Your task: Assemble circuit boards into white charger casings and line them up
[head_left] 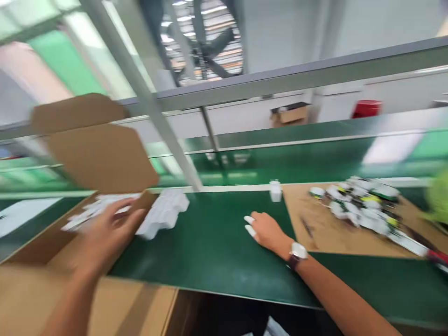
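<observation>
My left hand (112, 228), blurred by motion, is over an open cardboard box (66, 242) on the left. Its thumb and fingers are apart, and I make out nothing held between them. Flat white pieces (94, 210) lie inside the box, partly behind this hand. Just right of the box a cluster of white block-like pieces (163, 212) sits on the green tabletop (210, 252). My right hand (268, 229) hovers over or rests on the green surface, with white covers on two fingertips. Those fingers are stretched out a little apart, holding nothing visible. Beyond it stands a small white piece (275, 191).
On the right, a brown board (325, 242) bears a pile of small white, green and yellow parts (367, 205) and a thin dark tool (308, 228). A red-handled tool (437, 256) lies at the right edge. A grey slanted post (164, 126) rises behind the table.
</observation>
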Motion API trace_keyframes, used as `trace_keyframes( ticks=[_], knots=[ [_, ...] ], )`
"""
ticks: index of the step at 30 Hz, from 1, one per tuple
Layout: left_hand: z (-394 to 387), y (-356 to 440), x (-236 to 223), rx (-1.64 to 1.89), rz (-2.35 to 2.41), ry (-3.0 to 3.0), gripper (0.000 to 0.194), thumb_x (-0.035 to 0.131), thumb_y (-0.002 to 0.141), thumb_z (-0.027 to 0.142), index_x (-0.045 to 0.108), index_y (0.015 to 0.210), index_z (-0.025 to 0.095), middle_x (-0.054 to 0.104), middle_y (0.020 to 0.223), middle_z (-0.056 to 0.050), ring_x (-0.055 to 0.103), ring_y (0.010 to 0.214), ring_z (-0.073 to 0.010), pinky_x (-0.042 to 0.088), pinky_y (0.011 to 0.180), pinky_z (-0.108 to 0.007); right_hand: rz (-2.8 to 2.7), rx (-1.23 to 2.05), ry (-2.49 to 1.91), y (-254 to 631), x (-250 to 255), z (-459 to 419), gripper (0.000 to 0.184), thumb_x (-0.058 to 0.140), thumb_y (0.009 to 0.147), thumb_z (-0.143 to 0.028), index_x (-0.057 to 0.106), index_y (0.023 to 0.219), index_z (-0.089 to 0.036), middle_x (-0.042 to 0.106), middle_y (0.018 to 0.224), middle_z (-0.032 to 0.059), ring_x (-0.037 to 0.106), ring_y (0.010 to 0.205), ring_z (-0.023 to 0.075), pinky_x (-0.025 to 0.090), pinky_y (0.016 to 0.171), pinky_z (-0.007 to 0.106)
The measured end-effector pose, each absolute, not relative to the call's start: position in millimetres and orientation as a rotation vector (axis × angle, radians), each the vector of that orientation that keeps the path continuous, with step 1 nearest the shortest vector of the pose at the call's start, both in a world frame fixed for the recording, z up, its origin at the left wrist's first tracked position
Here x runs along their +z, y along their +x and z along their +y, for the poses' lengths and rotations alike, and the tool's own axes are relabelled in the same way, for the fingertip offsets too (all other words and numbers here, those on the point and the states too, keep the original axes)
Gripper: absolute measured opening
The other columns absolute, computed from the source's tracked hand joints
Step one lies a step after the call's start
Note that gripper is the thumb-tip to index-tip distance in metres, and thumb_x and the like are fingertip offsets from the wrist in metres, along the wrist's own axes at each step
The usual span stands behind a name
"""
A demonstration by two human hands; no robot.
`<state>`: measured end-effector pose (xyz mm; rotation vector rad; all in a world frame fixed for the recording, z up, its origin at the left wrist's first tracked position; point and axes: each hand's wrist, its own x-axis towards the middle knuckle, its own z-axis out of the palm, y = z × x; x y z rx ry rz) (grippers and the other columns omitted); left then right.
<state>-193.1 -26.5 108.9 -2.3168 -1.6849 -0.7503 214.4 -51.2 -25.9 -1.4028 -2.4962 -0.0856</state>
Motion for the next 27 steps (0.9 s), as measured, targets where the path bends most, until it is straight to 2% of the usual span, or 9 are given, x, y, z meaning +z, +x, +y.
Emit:
trace_keyframes(
  ticks=[3, 6, 9, 12, 14, 17, 21, 25, 27],
  knots=[
    [-42.5, -229.0, 77.6, -0.620, -1.817, -2.286, 0.048, 0.059, 0.090, 0.061, 0.073, 0.109, 0.020, 0.074, 0.116, -0.008, 0.071, 0.104, -0.0273, 0.061, 0.092, -0.042, -2.497, -0.143, -1.295, 210.4, -63.9, -45.0, 0.021, 0.050, 0.097, -0.009, 0.068, 0.107, -0.010, 0.067, 0.098, 0.0154, 0.063, 0.079, 0.0252, 0.042, 0.072, 0.037],
    [-25.7, -234.9, 40.4, -0.547, -1.786, -2.298, 0.049, 0.058, 0.087, 0.060, 0.077, 0.107, 0.019, 0.069, 0.128, -0.016, 0.063, 0.122, -0.0355, 0.053, 0.105, -0.052, -2.433, -0.268, -1.256, 215.6, -81.0, -48.0, 0.024, 0.051, 0.095, -0.010, 0.067, 0.113, -0.013, 0.066, 0.096, 0.0112, 0.061, 0.078, 0.0242, 0.041, 0.071, 0.037],
    [-13.4, -233.9, 25.7, -0.546, -1.683, -2.306, 0.043, 0.056, 0.087, 0.055, 0.078, 0.097, 0.019, 0.066, 0.131, -0.019, 0.054, 0.130, -0.0409, 0.047, 0.108, -0.060, -2.411, -0.208, -1.316, 216.5, -72.4, -53.6, 0.023, 0.048, 0.100, -0.015, 0.067, 0.113, -0.013, 0.066, 0.096, 0.0113, 0.060, 0.076, 0.0240, 0.041, 0.070, 0.038],
    [-3.3, -222.9, 28.8, -0.625, -1.460, -2.339, 0.041, 0.050, 0.091, 0.054, 0.073, 0.076, 0.022, 0.069, 0.120, -0.012, 0.055, 0.126, -0.0399, 0.046, 0.108, -0.064, -2.453, -0.058, -1.384, 210.0, -51.3, -54.9, 0.024, 0.046, 0.104, -0.019, 0.068, 0.111, -0.012, 0.067, 0.099, 0.0131, 0.062, 0.082, 0.0249, 0.043, 0.073, 0.038],
    [9.0, -200.5, 30.2, -0.728, -1.325, -2.455, 0.038, 0.053, 0.092, 0.057, 0.071, 0.080, 0.026, 0.067, 0.123, -0.002, 0.060, 0.119, -0.0336, 0.048, 0.108, -0.058, -2.483, -0.043, -1.442, 206.6, -41.0, -48.0, 0.023, 0.049, 0.105, -0.027, 0.067, 0.114, -0.016, 0.066, 0.103, 0.0105, 0.063, 0.088, 0.0233, 0.044, 0.077, 0.037],
    [22.9, -139.0, 24.5, -0.811, -1.171, -2.767, 0.032, 0.054, 0.092, 0.057, 0.071, 0.088, 0.030, 0.061, 0.137, 0.003, 0.068, 0.107, -0.0273, 0.060, 0.086, -0.040, -2.532, -0.023, -1.518, 211.6, -32.6, -33.8, 0.025, 0.052, 0.104, -0.036, 0.066, 0.115, -0.018, 0.066, 0.108, 0.0083, 0.063, 0.093, 0.0212, 0.046, 0.081, 0.034],
    [27.9, -54.3, 5.6, -0.807, -0.934, -3.019, 0.025, 0.056, 0.093, 0.047, 0.070, 0.087, 0.027, 0.063, 0.140, -0.004, 0.074, 0.097, -0.0233, 0.060, 0.078, -0.031, -2.530, -0.021, -1.559, 246.8, -12.8, -34.6, 0.035, 0.053, 0.104, -0.044, 0.062, 0.126, -0.019, 0.067, 0.112, 0.0068, 0.064, 0.095, 0.0205, 0.047, 0.082, 0.032],
    [41.3, -18.7, -18.1, -0.787, -0.878, -3.101, 0.021, 0.057, 0.095, 0.042, 0.069, 0.089, 0.025, 0.061, 0.141, -0.007, 0.073, 0.096, -0.0219, 0.059, 0.073, -0.028, -2.156, -0.204, -1.953, 324.8, 14.3, -58.1, 0.029, 0.056, 0.102, -0.038, 0.064, 0.124, -0.021, 0.069, 0.116, 0.0085, 0.061, 0.105, 0.0245, 0.048, 0.092, 0.036],
    [46.0, -11.5, -27.7, -0.884, -0.884, -3.105, 0.021, 0.056, 0.095, 0.042, 0.068, 0.090, 0.025, 0.062, 0.139, -0.009, 0.072, 0.097, -0.0218, 0.059, 0.072, -0.027, -1.948, -0.283, -2.144, 366.7, 18.9, -72.0, 0.024, 0.055, 0.099, -0.026, 0.067, 0.116, -0.013, 0.066, 0.124, 0.0176, 0.057, 0.116, 0.0310, 0.044, 0.101, 0.044]
  ],
)
